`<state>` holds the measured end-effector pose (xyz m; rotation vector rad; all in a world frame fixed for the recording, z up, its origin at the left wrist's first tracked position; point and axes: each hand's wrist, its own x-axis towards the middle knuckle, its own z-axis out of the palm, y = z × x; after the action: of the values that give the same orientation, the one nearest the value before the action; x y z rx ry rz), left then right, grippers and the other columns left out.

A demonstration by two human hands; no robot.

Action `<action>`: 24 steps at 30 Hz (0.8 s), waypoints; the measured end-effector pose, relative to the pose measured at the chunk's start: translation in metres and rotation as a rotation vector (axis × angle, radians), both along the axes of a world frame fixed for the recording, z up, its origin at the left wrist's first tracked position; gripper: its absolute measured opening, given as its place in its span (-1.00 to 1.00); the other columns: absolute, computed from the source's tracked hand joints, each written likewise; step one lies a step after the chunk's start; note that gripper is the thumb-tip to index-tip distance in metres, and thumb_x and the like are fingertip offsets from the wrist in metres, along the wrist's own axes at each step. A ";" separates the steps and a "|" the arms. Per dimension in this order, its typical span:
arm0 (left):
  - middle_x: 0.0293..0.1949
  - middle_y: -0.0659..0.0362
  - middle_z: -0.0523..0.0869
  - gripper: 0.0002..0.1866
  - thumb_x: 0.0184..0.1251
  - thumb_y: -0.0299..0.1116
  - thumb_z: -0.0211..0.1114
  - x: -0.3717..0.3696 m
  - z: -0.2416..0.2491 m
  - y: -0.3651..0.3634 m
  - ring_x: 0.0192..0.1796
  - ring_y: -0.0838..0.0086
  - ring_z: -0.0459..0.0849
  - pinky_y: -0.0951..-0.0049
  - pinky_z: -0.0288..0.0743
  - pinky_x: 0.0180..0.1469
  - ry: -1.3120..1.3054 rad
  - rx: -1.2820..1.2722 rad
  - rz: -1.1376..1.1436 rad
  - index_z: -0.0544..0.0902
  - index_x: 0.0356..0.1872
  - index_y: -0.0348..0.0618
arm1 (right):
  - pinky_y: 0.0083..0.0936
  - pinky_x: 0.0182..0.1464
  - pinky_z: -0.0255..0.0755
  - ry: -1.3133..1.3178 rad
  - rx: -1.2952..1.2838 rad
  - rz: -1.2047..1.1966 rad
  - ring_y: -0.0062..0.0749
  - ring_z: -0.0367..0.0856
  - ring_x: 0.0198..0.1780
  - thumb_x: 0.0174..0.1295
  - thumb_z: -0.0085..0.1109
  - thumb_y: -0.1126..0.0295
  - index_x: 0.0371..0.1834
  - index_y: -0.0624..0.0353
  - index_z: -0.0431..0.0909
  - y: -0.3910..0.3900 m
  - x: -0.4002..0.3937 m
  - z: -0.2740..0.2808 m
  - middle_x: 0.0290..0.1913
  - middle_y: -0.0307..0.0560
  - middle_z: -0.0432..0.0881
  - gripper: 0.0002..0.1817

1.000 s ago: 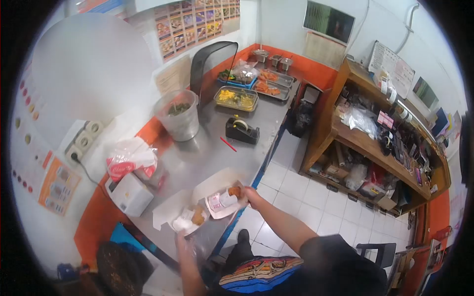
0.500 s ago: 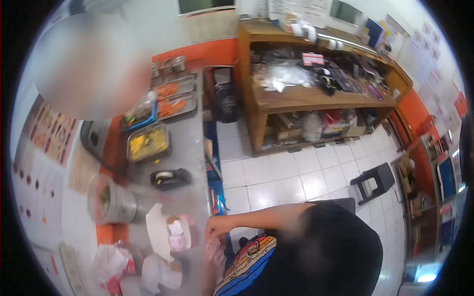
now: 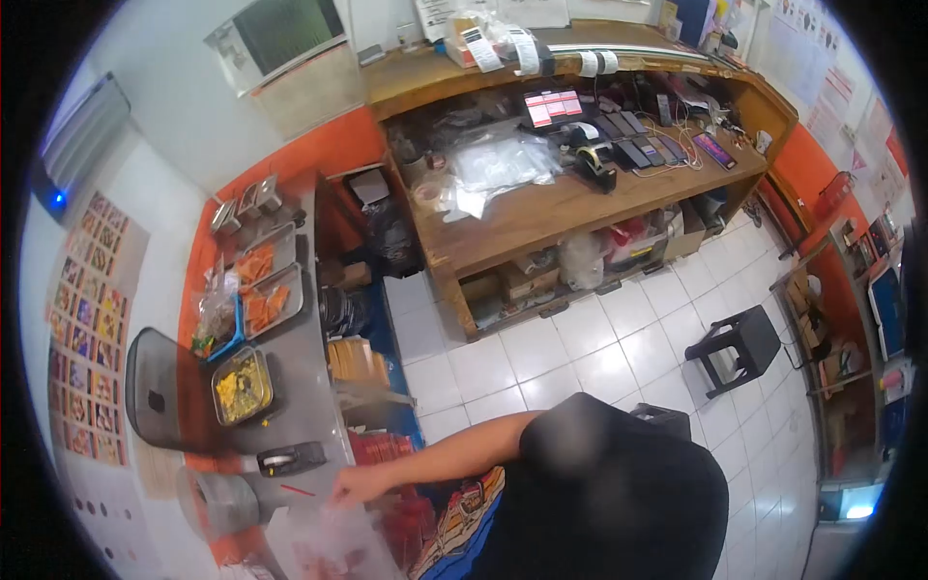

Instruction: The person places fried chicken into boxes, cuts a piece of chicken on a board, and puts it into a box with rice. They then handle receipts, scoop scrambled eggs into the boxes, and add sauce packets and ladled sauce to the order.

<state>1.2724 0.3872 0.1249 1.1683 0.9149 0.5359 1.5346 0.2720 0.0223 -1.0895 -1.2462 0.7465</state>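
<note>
My right hand (image 3: 358,485) reaches over the steel counter from a black short sleeve. Its fingers are closed on the upper edge of a thin, whitish plastic bag (image 3: 333,543), which hangs down toward the bottom of the view. Reddish shapes show faintly through the bag, too blurred to name. Just left of the hand lies a thin red stick-like thing (image 3: 298,490). Behind it stands a black tape dispenser (image 3: 290,459). A translucent tub (image 3: 220,503) is farther left, near the wall. My left hand does not show.
Along the counter (image 3: 304,387) sit a container of yellow food (image 3: 242,387), a blue tray (image 3: 228,333) and metal trays of orange pieces (image 3: 266,300). Stacked red packaging (image 3: 382,449) is below its edge. A wooden desk (image 3: 541,227) holds phones; a black stool (image 3: 735,348) stands on the tiles.
The view has swung, shifting the counter left and lower. My right hand has moved over the counter with the plastic bag raised. The open white box has dropped from clear sight.
</note>
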 end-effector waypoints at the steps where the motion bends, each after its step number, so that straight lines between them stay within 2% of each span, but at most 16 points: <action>1: 0.40 0.06 0.43 -0.32 0.31 -0.51 0.11 0.023 0.004 0.004 -0.03 0.43 0.53 0.49 0.44 -0.07 0.063 0.050 0.091 0.22 0.49 -0.24 | -0.35 -0.22 0.55 -0.002 0.064 -0.037 -0.30 0.70 -0.30 0.12 0.34 0.32 -0.10 0.27 0.66 -0.008 0.005 0.005 -0.33 -0.03 0.75 -0.67; 3: 0.37 0.05 0.46 -0.35 0.30 -0.49 0.13 0.077 0.006 0.012 -0.02 0.40 0.55 0.46 0.45 -0.05 0.129 0.159 0.202 0.26 0.45 -0.24 | -0.29 -0.16 0.56 0.019 0.144 -0.126 -0.26 0.71 -0.22 0.12 0.33 0.31 0.10 0.21 0.59 -0.014 0.024 -0.024 -0.21 -0.06 0.76 -0.55; 6: 0.31 0.03 0.50 -0.39 0.29 -0.44 0.16 0.136 0.006 0.037 -0.01 0.35 0.57 0.41 0.47 -0.02 0.193 0.363 0.332 0.32 0.40 -0.24 | -0.32 0.01 0.57 0.008 -0.153 -0.138 -0.25 0.73 -0.10 0.20 0.26 0.28 0.19 0.34 0.53 -0.087 0.114 -0.039 -0.13 0.04 0.76 -0.48; 8: 0.28 0.01 0.53 -0.41 0.28 -0.41 0.19 0.168 0.005 0.059 0.00 0.32 0.59 0.37 0.49 0.00 0.266 0.527 0.413 0.35 0.36 -0.24 | -0.30 0.02 0.59 0.034 -0.460 -0.306 -0.22 0.74 -0.08 0.16 0.27 0.30 0.16 0.32 0.56 -0.143 0.172 -0.056 -0.12 0.05 0.76 -0.50; 9: 0.26 0.01 0.54 -0.42 0.28 -0.40 0.20 0.184 0.004 0.070 0.01 0.30 0.60 0.36 0.49 0.01 0.315 0.611 0.457 0.37 0.34 -0.24 | -0.28 -0.01 0.59 -0.080 -0.590 -0.439 -0.19 0.75 -0.09 0.14 0.27 0.33 0.11 0.30 0.60 -0.166 0.198 -0.087 -0.13 0.08 0.76 -0.54; 10: 0.24 0.00 0.55 -0.44 0.27 -0.38 0.21 0.198 0.003 0.082 0.01 0.28 0.61 0.34 0.50 0.02 0.362 0.695 0.502 0.39 0.33 -0.25 | -0.26 -0.01 0.58 -0.035 -0.583 -0.605 -0.12 0.74 -0.09 0.14 0.25 0.35 0.05 0.27 0.64 -0.193 0.222 -0.132 -0.14 0.12 0.75 -0.60; 12: 0.21 -0.02 0.58 -0.46 0.27 -0.35 0.23 0.230 0.001 0.107 0.02 0.25 0.62 0.31 0.51 0.04 0.445 0.861 0.605 0.43 0.29 -0.25 | -0.22 0.01 0.57 -0.191 -0.712 -0.796 -0.05 0.73 -0.07 0.14 0.21 0.31 -0.01 0.24 0.67 -0.274 0.263 -0.152 -0.13 0.13 0.74 -0.63; 13: 0.19 -0.02 0.59 -0.47 0.26 -0.34 0.25 0.246 -0.001 0.117 0.02 0.23 0.63 0.29 0.52 0.05 0.482 0.943 0.658 0.45 0.27 -0.25 | -0.24 0.04 0.56 -0.128 -0.808 -0.866 -0.08 0.72 -0.05 0.11 0.22 0.25 -0.02 0.23 0.68 -0.308 0.282 -0.178 -0.15 0.10 0.75 -0.60; 14: 0.17 -0.03 0.61 -0.48 0.26 -0.32 0.26 0.262 -0.004 0.128 0.03 0.22 0.64 0.28 0.52 0.06 0.518 1.028 0.713 0.47 0.25 -0.25 | -0.28 0.00 0.57 0.079 -0.872 -0.877 -0.14 0.74 -0.12 0.09 0.24 0.22 -0.02 0.23 0.68 -0.353 0.297 -0.153 -0.18 0.06 0.76 -0.58; 15: 0.15 -0.04 0.62 -0.48 0.26 -0.31 0.27 0.279 -0.006 0.138 0.03 0.20 0.65 0.26 0.53 0.07 0.530 1.117 0.764 0.49 0.23 -0.25 | -0.34 -0.11 0.61 -0.019 -0.832 -0.994 -0.24 0.74 -0.23 0.12 0.24 0.27 -0.03 0.24 0.69 -0.393 0.311 -0.172 -0.21 0.03 0.76 -0.61; 16: 0.14 -0.04 0.63 -0.49 0.25 -0.29 0.28 0.296 -0.010 0.148 0.04 0.18 0.65 0.24 0.54 0.08 0.527 1.212 0.808 0.51 0.22 -0.25 | -0.42 -0.20 0.61 0.304 -0.873 -1.050 -0.38 0.73 -0.30 0.16 0.25 0.33 -0.03 0.24 0.69 -0.428 0.326 -0.167 -0.22 -0.03 0.76 -0.66; 18: 0.10 -0.06 0.66 -0.51 0.24 -0.27 0.31 0.335 -0.020 0.166 0.05 0.15 0.67 0.21 0.55 0.10 0.461 1.436 0.864 0.54 0.18 -0.25 | -0.49 -0.24 0.58 0.624 -0.790 -1.259 -0.46 0.71 -0.30 0.20 0.23 0.38 -0.05 0.24 0.68 -0.495 0.348 -0.160 -0.22 -0.09 0.76 -0.72; 19: 0.08 -0.06 0.67 -0.52 0.24 -0.25 0.32 0.360 -0.028 0.170 0.05 0.13 0.68 0.20 0.55 0.11 0.403 1.548 0.861 0.56 0.16 -0.25 | -0.54 -0.31 0.54 0.708 -0.786 -1.356 -0.48 0.70 -0.31 0.21 0.23 0.38 -0.06 0.22 0.67 -0.523 0.356 -0.131 -0.21 -0.11 0.76 -0.74; 21: 0.05 -0.08 0.70 -0.53 0.23 -0.22 0.34 0.442 -0.051 0.147 0.06 0.10 0.69 0.16 0.57 0.13 0.325 1.677 0.799 0.60 0.12 -0.25 | -0.57 -0.34 0.50 0.817 -0.767 -1.572 -0.49 0.67 -0.34 0.26 0.23 0.36 -0.08 0.18 0.65 -0.571 0.377 -0.099 -0.20 -0.13 0.76 -0.78; 23: -0.15 -0.09 0.74 -0.76 0.21 -0.47 0.29 0.587 -0.041 0.029 -0.09 0.07 0.71 0.18 0.57 0.01 0.391 1.655 0.673 0.70 -0.10 -0.28 | -0.57 -0.31 0.51 0.845 -0.575 -1.733 -0.46 0.67 -0.32 0.30 0.21 0.36 -0.07 0.20 0.64 -0.612 0.397 -0.082 -0.19 -0.11 0.75 -0.79; 24: -0.18 -0.07 0.73 -0.77 0.17 -0.58 0.24 0.654 -0.039 -0.033 -0.12 0.11 0.69 0.22 0.54 0.05 0.265 1.646 0.666 0.71 -0.14 -0.29 | -0.54 -0.25 0.52 0.800 -0.532 -1.798 -0.46 0.66 -0.29 0.31 0.20 0.36 -0.04 0.21 0.62 -0.626 0.406 -0.066 -0.16 -0.11 0.74 -0.77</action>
<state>1.9266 0.3543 0.0859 2.4134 1.0339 1.9179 1.9409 -0.3538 -0.0442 -1.5563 0.7966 -0.0324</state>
